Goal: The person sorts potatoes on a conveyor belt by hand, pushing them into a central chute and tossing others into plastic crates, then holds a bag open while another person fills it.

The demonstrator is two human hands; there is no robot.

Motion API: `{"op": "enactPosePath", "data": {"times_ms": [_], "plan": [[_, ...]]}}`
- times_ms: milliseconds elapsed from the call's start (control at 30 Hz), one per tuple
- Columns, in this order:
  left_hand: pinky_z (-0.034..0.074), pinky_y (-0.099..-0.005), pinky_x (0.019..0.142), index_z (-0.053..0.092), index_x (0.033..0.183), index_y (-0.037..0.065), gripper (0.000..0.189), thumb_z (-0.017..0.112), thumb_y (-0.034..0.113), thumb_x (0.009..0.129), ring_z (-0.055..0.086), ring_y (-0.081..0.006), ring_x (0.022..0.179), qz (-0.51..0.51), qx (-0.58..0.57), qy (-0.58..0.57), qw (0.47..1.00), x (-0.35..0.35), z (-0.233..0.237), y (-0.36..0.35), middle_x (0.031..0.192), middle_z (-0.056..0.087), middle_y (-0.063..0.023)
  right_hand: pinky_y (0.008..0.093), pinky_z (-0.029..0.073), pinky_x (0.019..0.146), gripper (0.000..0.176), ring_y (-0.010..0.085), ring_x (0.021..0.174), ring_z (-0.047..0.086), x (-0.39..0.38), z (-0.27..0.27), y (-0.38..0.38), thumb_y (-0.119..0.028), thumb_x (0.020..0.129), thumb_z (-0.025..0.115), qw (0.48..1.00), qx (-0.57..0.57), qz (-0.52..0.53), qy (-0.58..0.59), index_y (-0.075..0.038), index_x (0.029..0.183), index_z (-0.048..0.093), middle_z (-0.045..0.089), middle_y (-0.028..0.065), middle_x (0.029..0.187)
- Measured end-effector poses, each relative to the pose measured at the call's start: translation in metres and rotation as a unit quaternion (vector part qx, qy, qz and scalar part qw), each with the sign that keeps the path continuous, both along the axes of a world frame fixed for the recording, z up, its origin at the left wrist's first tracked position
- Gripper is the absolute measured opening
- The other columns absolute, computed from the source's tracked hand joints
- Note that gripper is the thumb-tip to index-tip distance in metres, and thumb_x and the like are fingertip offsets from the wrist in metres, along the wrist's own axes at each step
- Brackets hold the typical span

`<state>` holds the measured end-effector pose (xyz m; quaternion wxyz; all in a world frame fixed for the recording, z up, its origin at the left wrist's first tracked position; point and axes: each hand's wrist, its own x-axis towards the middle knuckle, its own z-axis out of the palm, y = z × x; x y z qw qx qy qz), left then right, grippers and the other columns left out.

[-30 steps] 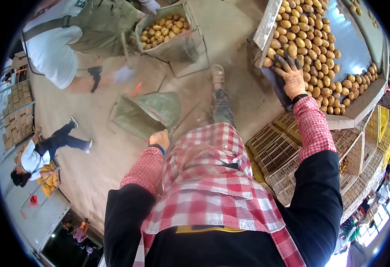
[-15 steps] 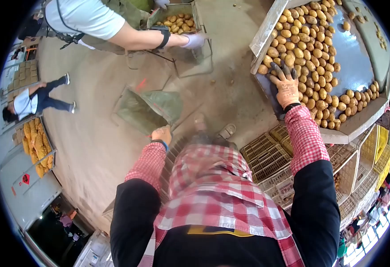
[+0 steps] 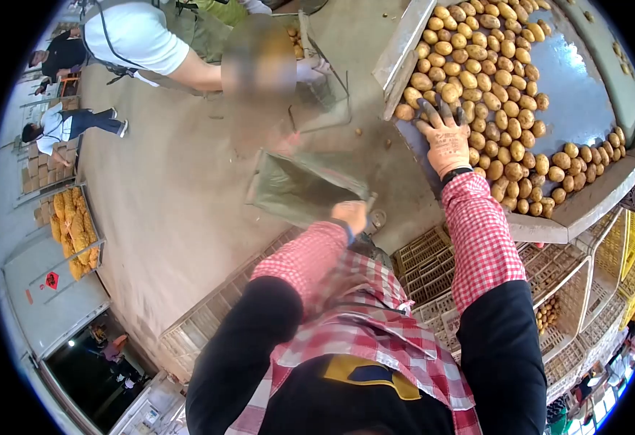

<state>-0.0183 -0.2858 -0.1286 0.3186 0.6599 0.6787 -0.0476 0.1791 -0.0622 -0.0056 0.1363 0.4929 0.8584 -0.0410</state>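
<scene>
My left hand (image 3: pixel 350 216), blurred by motion, is closed on the rim of a green canvas bag (image 3: pixel 277 196) with a stiff frame. The bag's dark mouth faces up, and its inside is hidden. My right hand (image 3: pixel 448 141), in an orange glove with dark fingertips, rests with spread fingers at the left edge of many potatoes (image 3: pixel 502 94). Its fingertips touch the nearest potatoes. They lie on a smooth grey sorting table (image 3: pixel 567 94) with raised sides.
Plastic crates (image 3: pixel 426 264) stand below the table, and yellow crates (image 3: pixel 625 254) at the right. A co-worker (image 3: pixel 140 43) stands across from me at a framed container. Another person (image 3: pixel 78 127) is at the far left, near orange net sacks (image 3: pixel 77 232).
My left hand has swung to the right, carrying the green canvas bag nearer the table. My right hand stays at the potatoes with fingers spread. The view has shifted slightly.
</scene>
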Motion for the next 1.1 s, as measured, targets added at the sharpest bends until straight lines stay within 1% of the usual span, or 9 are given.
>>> {"op": "enactPosePath", "data": {"times_ms": [233,367,533,733,800,833,933,1067,1100], "plan": [[0.06,-0.0438,0.076,0.08,0.095,0.007,0.026,0.055,0.016,0.091,0.077,-0.0313,0.093,-0.126,-0.048,-0.003,0.991,0.112,-0.002,0.042,0.099,0.079,-0.0145,0.0635,0.017,0.125,0.049,0.0234,0.158,0.022,0.002,-0.004,0.001,-0.012,0.089,0.063,0.999,0.015,0.008,0.027,-0.033,0.133,0.067,0.035,-0.0062,0.166],[0.059,-0.0439,0.078,0.076,0.117,0.006,0.032,0.051,0.015,0.099,0.075,-0.0278,0.104,-0.198,-0.126,0.017,0.972,0.157,-0.01,0.047,0.114,0.077,-0.0127,0.0629,0.018,0.125,0.044,0.0236,0.157,0.024,0.002,-0.001,0.0,-0.012,0.088,0.064,0.999,0.019,0.004,0.046,-0.032,0.127,0.071,0.038,-0.006,0.164],[0.058,-0.0481,0.068,0.08,0.105,0.009,0.026,0.056,0.013,0.097,0.076,-0.0305,0.092,-0.07,-0.12,-0.087,0.986,0.175,-0.037,0.036,0.105,0.079,-0.0101,0.0619,0.025,0.121,0.043,0.0259,0.152,0.033,0.009,-0.015,-0.001,-0.011,0.081,0.065,0.99,0.063,0.014,0.129,-0.029,0.119,0.074,0.047,-0.005,0.157],[0.06,-0.0423,0.078,0.083,0.103,0.015,0.024,0.067,0.019,0.085,0.075,-0.0245,0.103,-0.462,-0.202,-0.006,0.864,0.158,-0.021,0.053,0.11,0.079,-0.0048,0.0624,0.018,0.124,0.052,0.0332,0.151,0.035,0.013,-0.025,0.001,-0.005,0.069,0.067,0.981,0.053,0.021,0.186,-0.022,0.118,0.074,0.047,0.0016,0.159],[0.059,-0.042,0.081,0.082,0.104,0.015,0.024,0.067,0.022,0.087,0.074,-0.0261,0.106,-0.547,-0.226,-0.046,0.805,0.192,-0.154,0.028,0.109,0.079,-0.0046,0.0633,0.017,0.125,0.048,0.0328,0.152,0.032,0.01,-0.02,0.001,-0.011,0.073,0.068,0.988,0.047,0.013,0.148,-0.025,0.118,0.075,0.047,-0.0013,0.158],[0.059,-0.041,0.081,0.081,0.103,0.014,0.023,0.066,0.022,0.088,0.074,-0.0262,0.107,-0.492,-0.103,-0.046,0.863,0.14,-0.009,0.074,0.111,0.079,-0.0045,0.0632,0.017,0.125,0.049,0.0328,0.152,0.031,0.01,-0.02,0.001,-0.01,0.072,0.069,0.99,0.044,0.012,0.137,-0.026,0.119,0.074,0.047,-0.0015,0.158],[0.059,-0.0441,0.079,0.073,0.118,0.013,0.033,0.059,0.024,0.091,0.073,-0.0281,0.1,-0.523,0.177,-0.23,0.802,0.108,-0.013,0.112,0.107,0.076,-0.0041,0.063,0.018,0.124,0.053,0.033,0.152,0.031,0.011,-0.021,0.002,-0.009,0.069,0.072,0.991,0.03,0.005,0.127,-0.027,0.12,0.074,0.046,-0.0017,0.158],[0.057,-0.0464,0.084,0.071,0.119,0.02,0.032,0.056,0.026,0.091,0.068,-0.0294,0.111,-0.699,0.152,-0.158,0.681,0.076,0.061,0.185,0.114,0.072,-0.0054,0.0613,0.017,0.125,0.053,0.0338,0.152,0.031,0.007,-0.014,0.0,-0.01,0.072,0.071,0.994,0.025,-0.01,0.111,-0.026,0.123,0.074,0.045,-0.0014,0.159],[0.057,-0.0465,0.085,0.071,0.117,0.02,0.031,0.056,0.027,0.091,0.067,-0.0291,0.111,-0.709,0.2,-0.147,0.66,0.079,0.036,0.19,0.114,0.072,-0.0056,0.0604,0.017,0.126,0.051,0.0343,0.152,0.031,0.003,-0.007,-0.002,-0.01,0.074,0.071,0.996,-0.006,-0.038,0.085,-0.025,0.123,0.074,0.044,-0.0011,0.16]]}}
